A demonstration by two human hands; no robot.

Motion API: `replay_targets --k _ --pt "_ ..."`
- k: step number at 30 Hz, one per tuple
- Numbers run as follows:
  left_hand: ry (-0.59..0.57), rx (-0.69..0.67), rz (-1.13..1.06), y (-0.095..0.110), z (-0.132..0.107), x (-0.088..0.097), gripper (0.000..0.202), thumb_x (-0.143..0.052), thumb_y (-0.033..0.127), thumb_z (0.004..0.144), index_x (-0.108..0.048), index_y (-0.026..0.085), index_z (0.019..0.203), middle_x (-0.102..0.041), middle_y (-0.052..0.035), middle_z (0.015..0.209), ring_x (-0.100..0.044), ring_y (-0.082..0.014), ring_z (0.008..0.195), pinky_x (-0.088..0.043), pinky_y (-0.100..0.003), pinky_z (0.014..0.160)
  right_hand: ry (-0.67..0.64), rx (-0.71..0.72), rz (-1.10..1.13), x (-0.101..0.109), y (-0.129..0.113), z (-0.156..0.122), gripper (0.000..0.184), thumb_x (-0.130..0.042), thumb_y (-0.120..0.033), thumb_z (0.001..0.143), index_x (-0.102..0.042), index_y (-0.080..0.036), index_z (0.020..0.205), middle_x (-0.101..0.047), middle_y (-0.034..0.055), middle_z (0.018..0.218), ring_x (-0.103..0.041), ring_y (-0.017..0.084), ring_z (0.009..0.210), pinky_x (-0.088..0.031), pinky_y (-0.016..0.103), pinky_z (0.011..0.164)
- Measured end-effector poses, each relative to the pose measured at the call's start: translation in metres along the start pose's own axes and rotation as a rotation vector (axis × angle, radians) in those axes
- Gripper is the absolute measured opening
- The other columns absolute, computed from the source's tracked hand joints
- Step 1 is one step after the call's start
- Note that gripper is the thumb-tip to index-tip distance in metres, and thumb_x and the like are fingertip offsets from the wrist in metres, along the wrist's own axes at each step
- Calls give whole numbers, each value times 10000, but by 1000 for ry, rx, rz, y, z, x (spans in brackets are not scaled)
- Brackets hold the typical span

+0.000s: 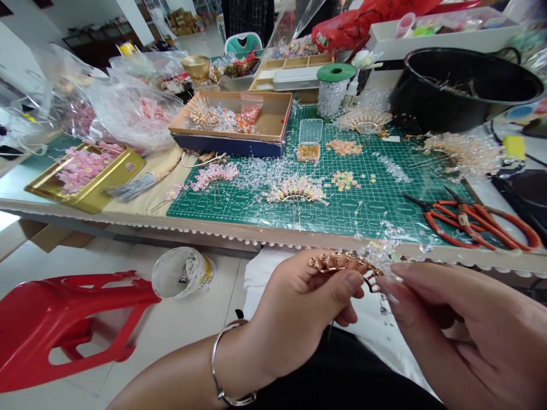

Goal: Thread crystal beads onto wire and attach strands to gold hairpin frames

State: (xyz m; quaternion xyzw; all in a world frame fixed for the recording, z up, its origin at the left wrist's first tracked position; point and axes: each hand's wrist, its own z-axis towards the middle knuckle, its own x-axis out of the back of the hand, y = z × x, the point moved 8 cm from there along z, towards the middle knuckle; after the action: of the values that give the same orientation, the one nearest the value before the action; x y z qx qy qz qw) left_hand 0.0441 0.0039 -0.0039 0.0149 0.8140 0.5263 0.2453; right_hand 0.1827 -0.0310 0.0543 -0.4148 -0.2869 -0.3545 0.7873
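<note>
My left hand (299,313), with a metal bangle (226,364) on its wrist, pinches a gold wire hair ornament (344,263) between thumb and fingers. Clear crystal beads on thin wire (380,256) stand up from the ornament's right end. My right hand (453,324) comes in from the right, its fingertips closed on the beaded wire at the ornament. Both hands are held below the table's front edge (256,236), over my lap. The fingers hide part of the ornament.
A green cutting mat (376,210) holds beaded hair ornaments and loose beads. Orange-handled pliers (474,225) lie at its right. Further back stand a cardboard tray (273,114), a gold tin of pink flowers (98,188) and a black pot (465,85). A red stool (64,324) stands on the floor.
</note>
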Motion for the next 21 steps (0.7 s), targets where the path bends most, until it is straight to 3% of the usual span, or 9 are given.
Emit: replay_targets --k 4,9,15,21 --pt "-22 8 18 -8 0 2 275 -659 421 899 -581 167 826 -551 25 652 -537 -91 559 -469 -222 558 11 61 41 0 -8 3 266 -665 -148 872 -635 -243 1118 -718 -25 868 -709 143 721 -599 218 719" --pt "16 -2 66 -11 0 8 271 -614 448 936 -584 181 903 -527 34 673 -461 -68 548 -370 -184 490 -58 73 -14 -3 -17 3 327 -526 -195 927 -601 -255 1240 -740 19 1017 -736 179 822 -611 272 818" --pt "31 -47 78 -4 0 9 240 -662 426 909 -611 192 929 -558 33 743 -434 -57 534 -360 -207 507 45 -43 -132 -4 -1 -12 378 -668 -279 901 -611 -297 1274 -763 26 1086 -759 232 859 -631 343 819" --pt "92 -188 327 12 -3 9 193 -670 366 908 -664 178 866 -647 -11 777 -531 -106 631 -423 -229 587 56 52 -127 -13 -7 -10 525 -638 -218 922 -490 -256 1424 -746 71 1168 -754 242 948 -622 316 845"
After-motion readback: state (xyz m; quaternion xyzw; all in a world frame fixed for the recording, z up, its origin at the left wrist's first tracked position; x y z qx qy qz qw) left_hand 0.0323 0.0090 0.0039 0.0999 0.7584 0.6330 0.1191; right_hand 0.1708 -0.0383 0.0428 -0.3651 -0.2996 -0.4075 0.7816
